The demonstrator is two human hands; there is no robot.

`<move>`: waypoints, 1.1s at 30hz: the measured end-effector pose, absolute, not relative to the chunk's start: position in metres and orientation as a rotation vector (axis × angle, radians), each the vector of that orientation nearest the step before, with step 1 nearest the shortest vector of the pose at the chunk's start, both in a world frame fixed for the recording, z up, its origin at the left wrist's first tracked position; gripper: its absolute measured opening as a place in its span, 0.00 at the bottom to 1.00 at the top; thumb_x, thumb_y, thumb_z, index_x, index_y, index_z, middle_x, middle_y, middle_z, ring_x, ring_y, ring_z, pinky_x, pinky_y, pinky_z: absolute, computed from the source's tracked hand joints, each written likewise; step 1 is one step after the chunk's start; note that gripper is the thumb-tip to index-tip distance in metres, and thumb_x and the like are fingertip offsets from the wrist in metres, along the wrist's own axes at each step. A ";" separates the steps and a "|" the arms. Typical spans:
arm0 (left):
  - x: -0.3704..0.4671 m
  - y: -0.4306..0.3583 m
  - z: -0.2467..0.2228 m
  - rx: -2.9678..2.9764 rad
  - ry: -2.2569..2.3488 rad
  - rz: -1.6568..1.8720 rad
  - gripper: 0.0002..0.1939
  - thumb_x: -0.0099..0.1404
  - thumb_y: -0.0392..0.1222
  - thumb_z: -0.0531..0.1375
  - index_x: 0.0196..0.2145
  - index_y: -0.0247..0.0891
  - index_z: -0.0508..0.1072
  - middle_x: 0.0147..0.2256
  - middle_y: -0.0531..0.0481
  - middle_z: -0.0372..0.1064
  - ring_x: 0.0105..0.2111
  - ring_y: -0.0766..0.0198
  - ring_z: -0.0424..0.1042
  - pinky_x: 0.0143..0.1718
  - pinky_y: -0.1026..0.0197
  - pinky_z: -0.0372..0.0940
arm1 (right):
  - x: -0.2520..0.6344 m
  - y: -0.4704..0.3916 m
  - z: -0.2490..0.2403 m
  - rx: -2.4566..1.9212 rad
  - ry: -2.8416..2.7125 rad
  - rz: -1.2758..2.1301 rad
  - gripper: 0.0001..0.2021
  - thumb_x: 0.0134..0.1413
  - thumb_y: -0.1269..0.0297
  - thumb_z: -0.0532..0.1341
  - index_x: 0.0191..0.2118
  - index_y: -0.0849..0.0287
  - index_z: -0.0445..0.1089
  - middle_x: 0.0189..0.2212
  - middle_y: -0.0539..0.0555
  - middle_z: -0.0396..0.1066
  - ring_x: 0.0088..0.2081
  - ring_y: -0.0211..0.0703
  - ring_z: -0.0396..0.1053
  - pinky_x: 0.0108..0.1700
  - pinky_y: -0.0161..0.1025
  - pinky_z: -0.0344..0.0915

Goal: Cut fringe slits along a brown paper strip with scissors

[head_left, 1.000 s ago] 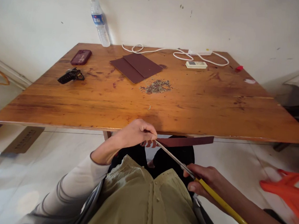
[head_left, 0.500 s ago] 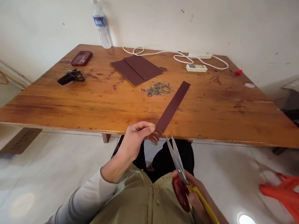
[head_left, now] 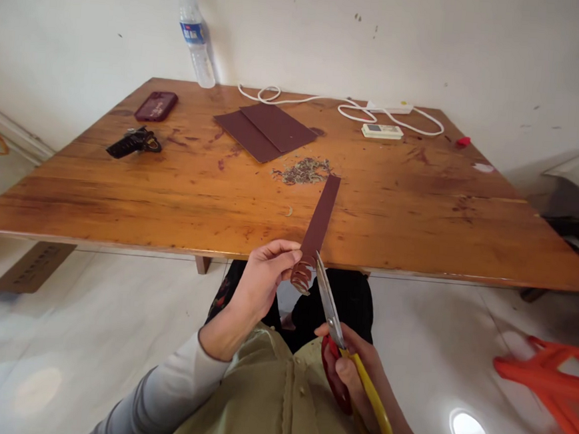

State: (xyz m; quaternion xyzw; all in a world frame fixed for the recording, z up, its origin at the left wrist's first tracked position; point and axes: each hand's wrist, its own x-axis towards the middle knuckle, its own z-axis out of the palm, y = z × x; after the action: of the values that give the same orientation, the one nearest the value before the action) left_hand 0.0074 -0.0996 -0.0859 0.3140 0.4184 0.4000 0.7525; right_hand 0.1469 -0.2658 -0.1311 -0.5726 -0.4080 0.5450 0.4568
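Note:
Between the thumb and fingers of my left hand is a long maroon strip, which looks like sandpaper. Its near end is cut into several curved slits and curls down past the table's front edge. My right hand grips a pair of scissors with one red and one yellow handle. The blades are nearly closed, and their tips touch the strip's right edge just beyond the slits. Past the strip, a small heap of thin cut slivers lies on the wooden table.
Two maroon sheets overlap behind the slivers. At the left are a dark red phone and a black clip-like object. A water bottle, a white cable and a small remote stand or lie farther back. An orange stool is at the right.
The scissors have moved up and left to the strip, and their blades have closed from wide apart. The strip's far end has swung left towards the slivers.

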 end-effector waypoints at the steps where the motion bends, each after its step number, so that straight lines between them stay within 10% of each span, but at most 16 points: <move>1: 0.007 -0.099 -0.085 0.680 0.908 0.874 0.08 0.48 0.38 0.71 0.27 0.37 0.77 0.22 0.56 0.70 0.23 0.69 0.68 0.28 0.63 0.65 | 0.145 -0.266 -0.131 -1.394 -0.974 1.360 0.26 0.63 0.36 0.59 0.47 0.56 0.72 0.20 0.43 0.57 0.18 0.36 0.49 0.20 0.34 0.46; 12: 0.009 -0.104 -0.085 0.529 0.781 0.863 0.13 0.41 0.37 0.76 0.25 0.34 0.79 0.20 0.55 0.73 0.19 0.71 0.70 0.23 0.68 0.67 | 0.136 -0.248 -0.135 -1.193 -0.941 1.292 0.35 0.52 0.26 0.61 0.49 0.53 0.73 0.27 0.47 0.64 0.24 0.37 0.57 0.26 0.35 0.58; 33: 0.010 -0.111 -0.086 0.633 0.900 0.897 0.08 0.45 0.39 0.73 0.24 0.37 0.79 0.19 0.55 0.70 0.20 0.71 0.64 0.24 0.65 0.60 | 0.128 -0.238 -0.133 -1.185 -0.978 1.248 0.26 0.61 0.33 0.60 0.47 0.52 0.72 0.26 0.46 0.61 0.25 0.38 0.55 0.25 0.36 0.54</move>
State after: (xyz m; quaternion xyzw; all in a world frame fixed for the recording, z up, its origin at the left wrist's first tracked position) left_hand 0.0099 -0.1112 -0.0856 0.2907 0.4133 0.4117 0.7584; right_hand 0.1283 -0.2380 -0.1325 -0.5004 -0.4130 0.5271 0.5488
